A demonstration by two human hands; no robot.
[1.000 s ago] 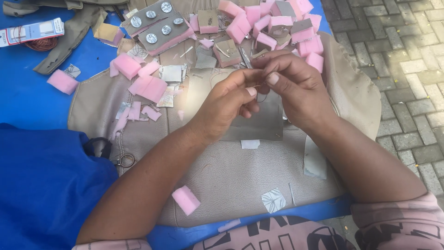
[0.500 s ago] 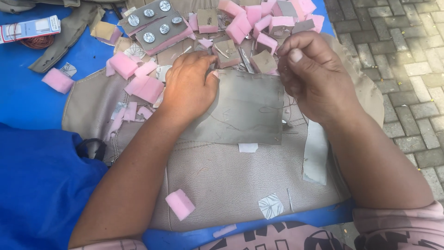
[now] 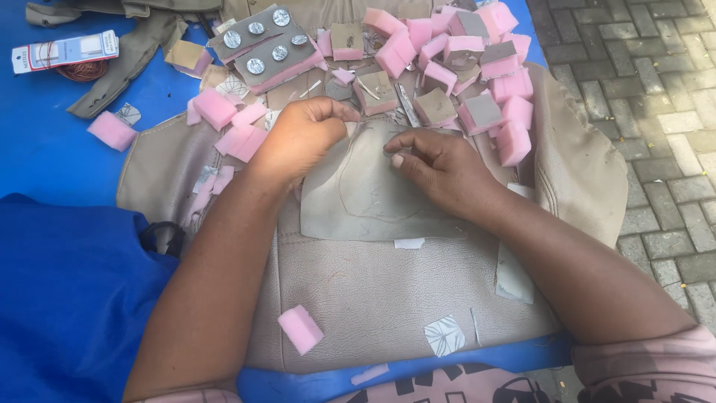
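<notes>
A grey-beige leather patch (image 3: 373, 195) with a faint drawn outline lies flat on a larger piece of beige leather (image 3: 388, 298). My left hand (image 3: 298, 138) rests on the patch's upper left corner, fingers curled over its edge. My right hand (image 3: 436, 168) lies on the patch's right side with thumb and forefinger pinched together near its top; whether something thin sits between them cannot be seen. Both forearms reach in from the lower edge.
Several pink foam blocks (image 3: 477, 82), some faced with leather, are heaped beyond the patch. A strip with round silver buttons (image 3: 261, 45) lies at top centre. One foam block (image 3: 300, 329) sits near me. A needle packet (image 3: 66, 51) lies on blue cloth (image 3: 52, 172); paving is at right.
My hands, held together above the leather a second ago, have parted and dropped onto the grey patch. The left now holds its top left corner; the right pinches near its top edge.
</notes>
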